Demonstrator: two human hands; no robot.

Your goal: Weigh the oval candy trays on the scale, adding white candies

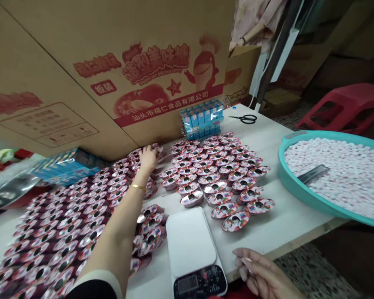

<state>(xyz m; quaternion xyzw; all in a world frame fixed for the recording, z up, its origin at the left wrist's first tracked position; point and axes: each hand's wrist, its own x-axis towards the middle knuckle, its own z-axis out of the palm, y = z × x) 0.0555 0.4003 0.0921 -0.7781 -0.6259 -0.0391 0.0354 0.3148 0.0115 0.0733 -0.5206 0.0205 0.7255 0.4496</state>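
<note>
My left hand (148,158) stretches to the far rows of small oval tubs by the cardboard wall, its fingers closed down around one tub; the fingertips are partly hidden. The tubs (206,170) have printed red-and-white tops with a dark round hole in the middle. My right hand (262,272) hovers at the table's front edge, just right of the white digital scale (191,241). Its fingers are curled and pinched together; whether something small is between them I cannot make out. The scale's platform bears nothing.
A turquoise basin (314,207) of white pieces with a metal scoop (313,173) stands at right. Scissors (244,119) lie at the back. Blue packs (202,120) stand against a large printed carton (143,37). Beyond are a red stool (349,104) and another person's arm (255,31).
</note>
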